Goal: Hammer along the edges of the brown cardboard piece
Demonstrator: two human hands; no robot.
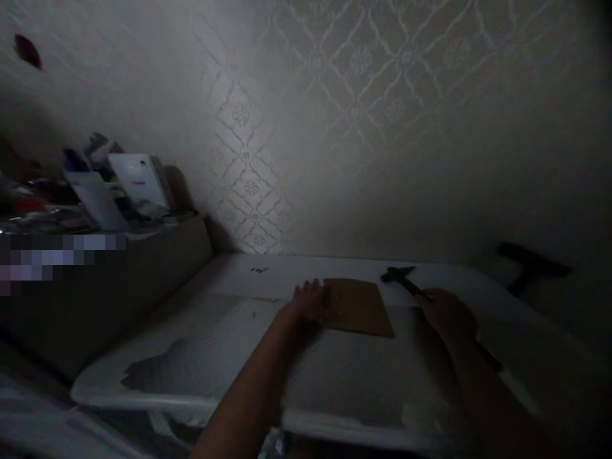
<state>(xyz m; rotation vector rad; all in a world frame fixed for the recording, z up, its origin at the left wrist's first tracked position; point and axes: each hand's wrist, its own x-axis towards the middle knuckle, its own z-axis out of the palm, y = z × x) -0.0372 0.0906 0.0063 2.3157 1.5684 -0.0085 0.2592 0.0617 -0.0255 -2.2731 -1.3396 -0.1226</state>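
My right hand (447,312) is closed around the handle of a hammer (404,279). The hammer's dark head points away from me, just right of a brown piece of cardboard (358,307), and the handle's end sticks out behind my wrist. At the cardboard's left edge, my left hand (313,303) grips it, fingers bent and thumb side over the brown surface. The cardboard lies on or just above the white table; the dim light hides which. A few small dark pieces (259,269), too small to name, lie on the table to the left.
The white table (229,319) has a worn grey patch near its front edge and stands against a patterned wall (382,127). On the left, a dark cabinet (143,280) bears a white box (138,180) and clutter. A dark T-shaped object (530,262) is at right.
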